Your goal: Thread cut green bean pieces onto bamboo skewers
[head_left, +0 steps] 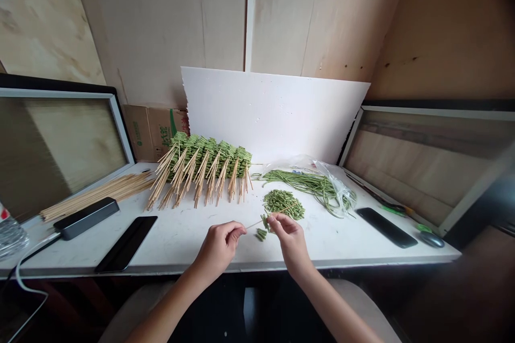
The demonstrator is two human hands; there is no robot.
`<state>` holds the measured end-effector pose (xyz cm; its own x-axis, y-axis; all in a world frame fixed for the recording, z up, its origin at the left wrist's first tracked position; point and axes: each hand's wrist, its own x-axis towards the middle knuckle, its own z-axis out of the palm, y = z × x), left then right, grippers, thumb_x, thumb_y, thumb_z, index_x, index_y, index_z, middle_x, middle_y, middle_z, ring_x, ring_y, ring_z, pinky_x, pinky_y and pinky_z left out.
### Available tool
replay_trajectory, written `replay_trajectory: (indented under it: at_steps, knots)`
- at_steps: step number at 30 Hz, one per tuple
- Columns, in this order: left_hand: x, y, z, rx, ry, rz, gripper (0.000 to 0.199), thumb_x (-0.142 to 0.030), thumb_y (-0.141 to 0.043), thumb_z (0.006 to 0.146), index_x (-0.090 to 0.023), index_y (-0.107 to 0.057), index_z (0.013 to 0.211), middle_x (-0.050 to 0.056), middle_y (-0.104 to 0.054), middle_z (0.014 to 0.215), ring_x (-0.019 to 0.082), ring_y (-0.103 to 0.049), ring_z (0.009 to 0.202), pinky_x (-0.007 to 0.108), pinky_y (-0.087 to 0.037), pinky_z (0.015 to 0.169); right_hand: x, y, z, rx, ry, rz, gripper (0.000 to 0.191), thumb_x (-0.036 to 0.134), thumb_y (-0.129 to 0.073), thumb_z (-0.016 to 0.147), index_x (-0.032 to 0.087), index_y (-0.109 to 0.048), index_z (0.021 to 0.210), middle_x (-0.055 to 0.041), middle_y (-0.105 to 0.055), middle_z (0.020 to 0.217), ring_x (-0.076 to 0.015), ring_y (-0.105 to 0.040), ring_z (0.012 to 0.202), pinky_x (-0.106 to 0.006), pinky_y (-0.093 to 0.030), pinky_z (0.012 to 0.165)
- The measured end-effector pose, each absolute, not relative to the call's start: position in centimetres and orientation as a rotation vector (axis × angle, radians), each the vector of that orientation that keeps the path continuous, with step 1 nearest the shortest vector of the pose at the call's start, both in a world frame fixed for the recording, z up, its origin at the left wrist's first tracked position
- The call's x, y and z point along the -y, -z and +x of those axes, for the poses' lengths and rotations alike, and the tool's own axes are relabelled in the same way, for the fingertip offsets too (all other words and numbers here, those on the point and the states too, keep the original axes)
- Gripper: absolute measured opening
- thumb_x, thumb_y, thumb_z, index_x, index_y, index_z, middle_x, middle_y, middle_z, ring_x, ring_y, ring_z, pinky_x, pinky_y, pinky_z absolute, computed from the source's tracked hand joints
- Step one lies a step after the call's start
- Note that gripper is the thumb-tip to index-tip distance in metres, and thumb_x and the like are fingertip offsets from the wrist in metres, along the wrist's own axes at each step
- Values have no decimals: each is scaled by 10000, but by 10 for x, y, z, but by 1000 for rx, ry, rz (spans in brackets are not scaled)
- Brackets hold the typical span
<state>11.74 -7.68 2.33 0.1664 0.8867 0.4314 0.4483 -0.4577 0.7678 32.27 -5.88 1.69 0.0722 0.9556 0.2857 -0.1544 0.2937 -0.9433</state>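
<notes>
Between my hands runs a thin wooden skewer (pixel 253 224). My left hand (pixel 222 244) is closed on its left end. My right hand (pixel 288 237) pinches green bean pieces (pixel 265 221) at the skewer's right part; its fingers partly hide them. Just below the skewer, a few cut bean pieces (pixel 261 234) lie on the white table (pixel 181 244). Behind my right hand is a pile of cut green beans (pixel 284 202). Farther back on the left, many filled bean skewers (pixel 209 158) are stacked, their bare stick ends fanned toward me.
Long uncut beans (pixel 301 181) lie by a clear plastic bag (pixel 340 190). Loose skewers (pixel 100 193), a black box (pixel 86 218) and a dark phone (pixel 127 244) are on the left. Another dark device (pixel 386 227) and a mouse (pixel 432 239) are on the right. A white board (pixel 273 115) stands behind.
</notes>
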Motion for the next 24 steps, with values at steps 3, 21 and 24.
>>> replay_trajectory:
  at_steps: [3, 21, 24]
  knots:
    - [77, -22, 120, -1262, -1227, 1974, 363, -413, -507, 1021, -169, -721, 857, -18, -550, 583, 123, -512, 527, 233, -404, 563, 58, -11, 320, 1168, -1040, -909, 269, 486, -798, 824, 220, -773, 855, -53, -738, 924, -224, -629, 873, -323, -505, 767]
    - [58, -16, 101, -1405, -1173, 1925, 355, -421, -448, 1020, -189, -689, 903, -13, -573, 622, 160, -548, 570, 253, -398, 589, 1, 14, 398, 2110, -199, -1334, 209, 375, -671, 935, 243, -834, 936, -117, -749, 936, -328, -617, 954, -471, -498, 847]
    - [59, -17, 102, -1406, -1176, 1943, 357, -418, -442, 1018, -189, -688, 897, -9, -576, 625, 163, -556, 574, 251, -402, 580, 1, 18, 393, 2118, -136, -1272, 184, 327, -671, 936, 249, -832, 892, -117, -732, 907, -322, -593, 938, -460, -497, 812]
